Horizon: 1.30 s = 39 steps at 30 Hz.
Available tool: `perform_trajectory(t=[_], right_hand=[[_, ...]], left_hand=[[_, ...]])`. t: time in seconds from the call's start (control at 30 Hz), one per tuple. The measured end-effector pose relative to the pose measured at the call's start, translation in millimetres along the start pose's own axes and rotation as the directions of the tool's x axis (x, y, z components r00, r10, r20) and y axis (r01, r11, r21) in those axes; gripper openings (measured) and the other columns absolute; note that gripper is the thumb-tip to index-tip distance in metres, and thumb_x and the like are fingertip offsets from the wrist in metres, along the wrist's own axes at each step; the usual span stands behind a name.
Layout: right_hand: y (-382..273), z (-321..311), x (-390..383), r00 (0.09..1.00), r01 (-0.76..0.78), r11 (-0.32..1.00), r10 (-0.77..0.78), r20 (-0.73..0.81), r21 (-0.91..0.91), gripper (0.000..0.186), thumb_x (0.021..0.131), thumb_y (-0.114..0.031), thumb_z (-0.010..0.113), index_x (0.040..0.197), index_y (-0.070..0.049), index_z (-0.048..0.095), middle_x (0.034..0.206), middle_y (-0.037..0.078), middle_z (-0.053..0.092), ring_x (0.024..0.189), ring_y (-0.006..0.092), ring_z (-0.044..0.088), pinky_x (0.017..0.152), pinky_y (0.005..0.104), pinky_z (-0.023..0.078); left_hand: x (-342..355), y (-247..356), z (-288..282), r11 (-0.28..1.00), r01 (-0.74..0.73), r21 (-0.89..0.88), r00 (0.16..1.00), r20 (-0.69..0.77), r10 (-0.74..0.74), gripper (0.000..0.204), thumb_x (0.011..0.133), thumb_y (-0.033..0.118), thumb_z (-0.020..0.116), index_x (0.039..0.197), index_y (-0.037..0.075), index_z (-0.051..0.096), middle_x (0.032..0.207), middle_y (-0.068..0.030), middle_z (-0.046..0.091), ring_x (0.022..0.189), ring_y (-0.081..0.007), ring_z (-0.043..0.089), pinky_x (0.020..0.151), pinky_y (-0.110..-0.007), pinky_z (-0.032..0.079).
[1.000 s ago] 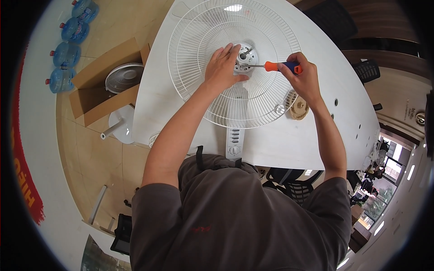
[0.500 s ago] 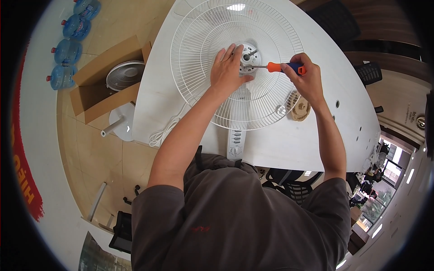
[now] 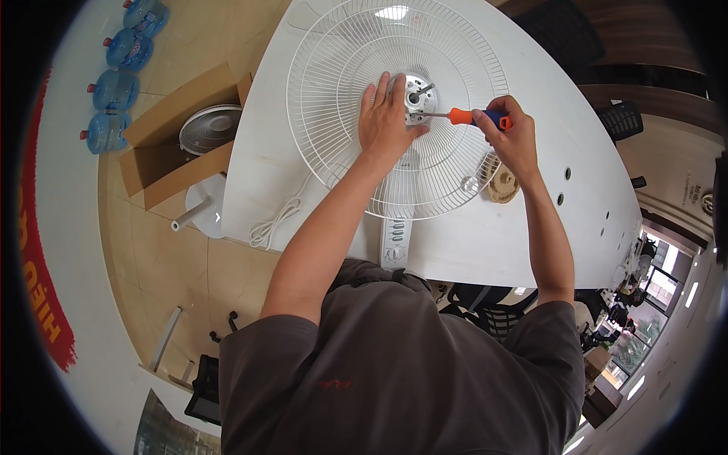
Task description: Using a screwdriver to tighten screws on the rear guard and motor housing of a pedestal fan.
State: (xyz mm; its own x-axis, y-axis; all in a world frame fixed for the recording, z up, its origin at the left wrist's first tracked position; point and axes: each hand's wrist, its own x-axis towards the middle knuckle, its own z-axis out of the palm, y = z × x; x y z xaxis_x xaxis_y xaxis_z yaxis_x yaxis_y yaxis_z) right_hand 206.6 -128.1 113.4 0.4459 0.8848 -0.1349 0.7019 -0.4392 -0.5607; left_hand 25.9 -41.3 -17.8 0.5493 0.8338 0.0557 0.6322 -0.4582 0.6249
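A white wire fan guard (image 3: pixel 455 163) sat over a white surface (image 3: pixel 470 258). Left of its hub (image 3: pixel 416 97), the left hand (image 3: pixel 384 125) lay against the guard, fingers parted. Right of the hub, the right hand (image 3: pixel 512 140) had its fingers clamped on an orange-and-blue screwdriver (image 3: pixel 460 116), whose shaft reached leftward to the hub.

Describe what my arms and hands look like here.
Your left hand and right hand show no gloves or watches. Short, loose, dark grey-brown sleeves leave both forearms bare, with no cables or visible markings on them.
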Motion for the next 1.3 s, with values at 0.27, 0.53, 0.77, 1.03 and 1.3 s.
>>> perform_trajectory(t=[0.27,0.53,0.77,1.03,1.3], right_hand=[[0.9,-0.3,-2.5,1.000,-0.020,1.000,0.020,-0.009,0.021,0.039,0.088,-0.033,0.079,0.097,0.002,0.065,0.073,0.010,0.067,0.064,0.0134,0.061,0.059,0.0256,0.049],[1.1,-2.8,-3.5,0.999,-0.027,0.999,0.027,-0.020,0.020,0.038,0.087,-0.033,0.080,0.097,0.002,0.065,0.074,0.010,0.067,0.065,0.0133,0.061,0.059,0.0254,0.049],[4.7,-3.6,-0.9,0.999,-0.025,0.996,0.027,-0.033,0.082,0.038,0.087,-0.032,0.080,0.097,0.002,0.064,0.073,0.009,0.066,0.064,0.0124,0.060,0.059,0.0246,0.048],[6.5,-2.2,-5.6,0.999,0.016,0.996,-0.011,-0.052,0.087,0.037,0.086,-0.029,0.080,0.095,0.003,0.063,0.072,0.008,0.064,0.065,0.0117,0.058,0.059,0.0258,0.048],[5.4,-10.9,-12.4,0.997,0.012,0.982,0.003,-0.078,0.188,0.032,0.085,-0.023,0.080,0.092,0.003,0.062,0.068,0.005,0.061,0.060,0.0091,0.052,0.056,0.0236,0.043]], left_hand=[[-0.3,-2.8,0.9,1.000,-0.001,0.004,1.000,0.004,0.001,0.109,0.066,0.052,0.089,0.150,0.007,0.037,0.150,-0.0145,0.049,0.149,-0.0224,0.031,0.124,-0.043,0.016],[6.2,-2.8,-2.5,1.000,0.019,-0.006,1.000,0.022,-0.019,0.110,0.064,0.054,0.089,0.150,0.007,0.039,0.150,-0.0151,0.048,0.150,-0.0215,0.030,0.124,-0.042,0.015],[15.6,-8.4,-9.6,0.996,0.080,-0.033,0.991,0.107,-0.076,0.111,0.065,0.054,0.089,0.151,0.008,0.038,0.152,-0.0160,0.047,0.151,-0.0218,0.028,0.124,-0.041,0.013],[4.8,-5.2,-5.1,0.997,0.031,-0.067,0.999,0.039,-0.029,0.110,0.064,0.048,0.090,0.150,0.004,0.038,0.149,-0.0207,0.048,0.150,-0.0263,0.028,0.123,-0.044,0.015],[-1.3,-3.8,-6.1,0.998,0.012,-0.054,1.000,-0.014,-0.013,0.108,0.067,0.049,0.088,0.150,0.004,0.038,0.147,-0.0193,0.051,0.150,-0.0264,0.029,0.123,-0.045,0.015]])
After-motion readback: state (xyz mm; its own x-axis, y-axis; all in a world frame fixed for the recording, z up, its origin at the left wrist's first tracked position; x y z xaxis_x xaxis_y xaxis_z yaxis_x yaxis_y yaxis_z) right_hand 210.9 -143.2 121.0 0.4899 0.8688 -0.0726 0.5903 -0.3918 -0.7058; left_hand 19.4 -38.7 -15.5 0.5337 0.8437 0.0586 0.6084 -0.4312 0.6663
